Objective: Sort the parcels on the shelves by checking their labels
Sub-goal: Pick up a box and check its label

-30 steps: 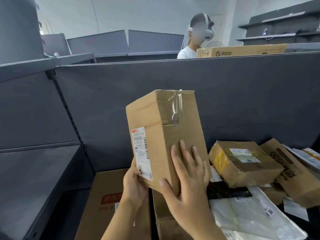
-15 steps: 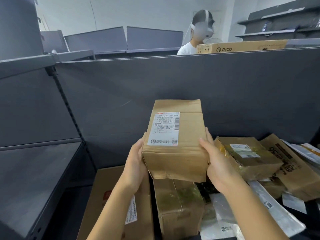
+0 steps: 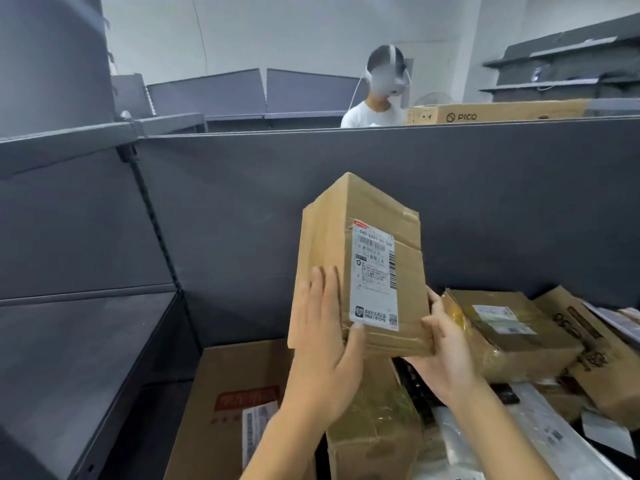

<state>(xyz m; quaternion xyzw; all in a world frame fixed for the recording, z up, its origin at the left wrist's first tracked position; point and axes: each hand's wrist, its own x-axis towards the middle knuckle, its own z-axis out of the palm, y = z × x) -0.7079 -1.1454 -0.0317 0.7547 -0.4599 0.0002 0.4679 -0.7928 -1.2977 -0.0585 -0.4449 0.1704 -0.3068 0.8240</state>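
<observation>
A brown cardboard box point(image 3: 325, 244) is held upright in the air at the centre, above the parcel pile. Its white shipping label point(image 3: 374, 275) faces me on the front face. My left hand point(image 3: 322, 344) lies flat on the box's left face with straight fingers, and its thumb touches the label's bottom edge. My right hand point(image 3: 446, 355) grips the box's lower right corner, with the fingers wrapped behind it.
A taped box point(image 3: 502, 327), a printed carton point(image 3: 595, 344) and plastic mailers point(image 3: 540, 427) lie at the right. A large flat carton point(image 3: 235, 382) and a taped box point(image 3: 374, 431) sit below. Grey shelves point(image 3: 69, 341) stand left. A person point(image 3: 374, 112) stands behind the partition point(image 3: 346, 157).
The box has been turned and tipped upright, so its label now faces me at an angle. My left hand has shifted onto the left face and my right hand to the lower right corner.
</observation>
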